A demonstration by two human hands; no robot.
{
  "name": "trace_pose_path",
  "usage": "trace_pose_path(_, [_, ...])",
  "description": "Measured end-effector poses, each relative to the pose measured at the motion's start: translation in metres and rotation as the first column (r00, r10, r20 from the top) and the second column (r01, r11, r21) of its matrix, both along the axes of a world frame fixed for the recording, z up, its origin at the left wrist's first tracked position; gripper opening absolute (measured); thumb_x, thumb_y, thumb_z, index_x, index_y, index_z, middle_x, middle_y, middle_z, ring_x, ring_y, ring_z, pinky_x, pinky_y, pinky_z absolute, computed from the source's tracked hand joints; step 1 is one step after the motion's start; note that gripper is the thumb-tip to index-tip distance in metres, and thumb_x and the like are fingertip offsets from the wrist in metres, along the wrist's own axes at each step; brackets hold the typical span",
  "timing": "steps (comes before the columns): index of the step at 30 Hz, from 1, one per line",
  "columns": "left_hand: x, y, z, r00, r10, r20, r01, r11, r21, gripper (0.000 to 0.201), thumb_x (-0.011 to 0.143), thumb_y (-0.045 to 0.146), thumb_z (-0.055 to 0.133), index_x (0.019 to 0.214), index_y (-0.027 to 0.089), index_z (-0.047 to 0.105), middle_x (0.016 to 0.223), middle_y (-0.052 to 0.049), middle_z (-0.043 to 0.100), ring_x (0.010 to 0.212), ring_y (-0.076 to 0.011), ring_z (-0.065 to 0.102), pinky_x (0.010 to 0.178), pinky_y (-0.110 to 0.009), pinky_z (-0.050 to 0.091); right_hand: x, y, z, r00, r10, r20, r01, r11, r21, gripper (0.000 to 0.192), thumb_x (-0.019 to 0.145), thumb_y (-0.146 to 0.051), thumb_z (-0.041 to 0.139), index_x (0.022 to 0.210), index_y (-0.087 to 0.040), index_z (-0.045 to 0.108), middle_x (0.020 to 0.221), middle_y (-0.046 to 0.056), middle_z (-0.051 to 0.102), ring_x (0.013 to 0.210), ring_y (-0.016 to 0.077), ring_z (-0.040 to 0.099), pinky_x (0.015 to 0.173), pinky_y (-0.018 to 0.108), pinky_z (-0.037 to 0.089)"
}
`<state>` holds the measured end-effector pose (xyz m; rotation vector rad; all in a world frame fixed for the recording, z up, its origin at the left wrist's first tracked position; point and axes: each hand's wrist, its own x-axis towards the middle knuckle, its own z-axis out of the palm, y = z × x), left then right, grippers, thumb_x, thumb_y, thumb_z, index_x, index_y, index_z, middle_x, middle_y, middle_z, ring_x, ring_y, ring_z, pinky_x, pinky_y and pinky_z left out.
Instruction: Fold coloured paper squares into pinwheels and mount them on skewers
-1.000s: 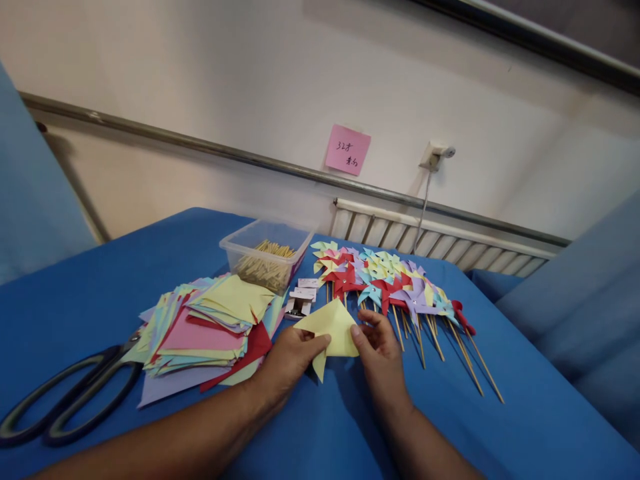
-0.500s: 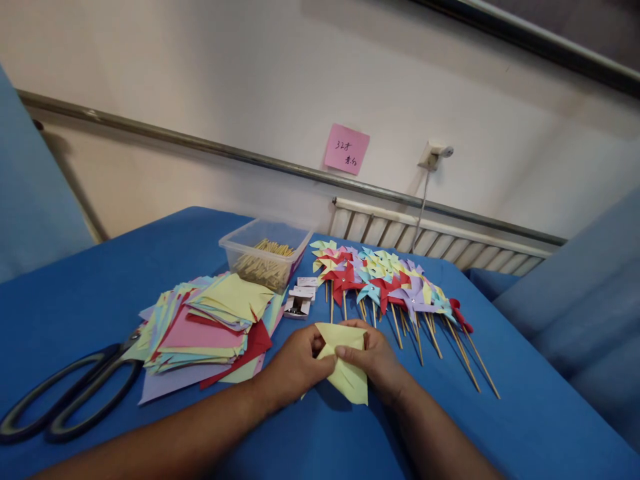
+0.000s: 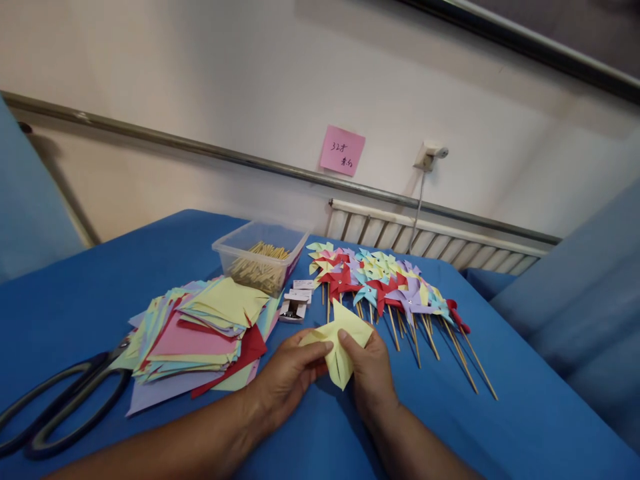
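A blue-covered table (image 3: pixel 525 427) bears black scissors (image 3: pixel 55 407) at the left, a stack of coloured paper squares (image 3: pixel 200 333), a clear tub of sticks (image 3: pixel 257 257), small white boxes (image 3: pixel 295 303) and a spread of paper pinwheels (image 3: pixel 390 287)

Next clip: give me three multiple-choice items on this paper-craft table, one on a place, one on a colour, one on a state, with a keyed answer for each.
1. Where do the scissors lie?
A. Left of the paper stack
B. Inside the plastic box
C. On the pinwheels

2. What colour is the folded paper in the hands?
A. Red
B. Yellow
C. Purple

3. How is that paper held?
A. Flat on the table, untouched
B. By one hand only
C. Pinched between both hands

Answers:
1 A: the scissors rest at the table's left edge, beside the paper stack.
2 B: the sheet is pale yellow.
3 C: the left hand and right hand both grip it above the blue table.
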<state>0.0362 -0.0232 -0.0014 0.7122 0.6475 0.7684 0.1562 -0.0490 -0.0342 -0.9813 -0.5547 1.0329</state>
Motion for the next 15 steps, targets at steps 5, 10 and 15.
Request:
trace_pose_path(5, [0.0014, -0.0017, -0.0023, 0.998, -0.047, 0.049, 0.051, 0.995, -0.091, 0.021, 0.069, 0.014, 0.07, 0.089, 0.014, 0.067, 0.09, -0.009, 0.07, 0.085, -0.0195, 0.065, 0.082, -0.031, 0.046, 0.0004, -0.0007, 0.0009, 0.997, -0.058, -0.047, 0.058, 0.998, 0.005, 0.041, 0.067, -0.029, 0.073, 0.102, -0.012, 0.059, 0.093, 0.01, 0.07, 0.074, 0.021, 0.067, 0.07, 0.035, 0.053])
trace_pose_path(10, [0.0001, -0.0046, -0.0005, 0.996, -0.068, 0.063, 0.072, 0.996, -0.059, 0.027, 0.072, 0.018, 0.068, 0.099, 0.015, 0.067, 0.099, -0.01, 0.07, 0.091, -0.0215, 0.064, 0.084, -0.032, 0.046, -0.0023, -0.0009, 0.0006, 0.995, -0.097, 0.023, 0.097, 0.995, -0.002, 0.044, 0.066, -0.029, 0.073, 0.103, -0.012, 0.058, 0.089, 0.009, 0.071, 0.071, 0.02, 0.067, 0.066, 0.033, 0.053])
trace_pose_path(15, [0.0028, -0.0065, 0.0004, 0.997, -0.029, 0.073, 0.032, 0.999, -0.038, 0.034, 0.073, 0.019, 0.067, 0.107, 0.014, 0.065, 0.104, -0.012, 0.07, 0.094, -0.0235, 0.064, 0.083, -0.032, 0.047, -0.005, -0.0029, 0.0043, 0.993, -0.093, 0.072, 0.093, 0.996, 0.005, 0.038, 0.066, -0.028, 0.073, 0.098, -0.014, 0.057, 0.083, 0.004, 0.071, 0.068, 0.0168, 0.066, 0.064, 0.028, 0.053])
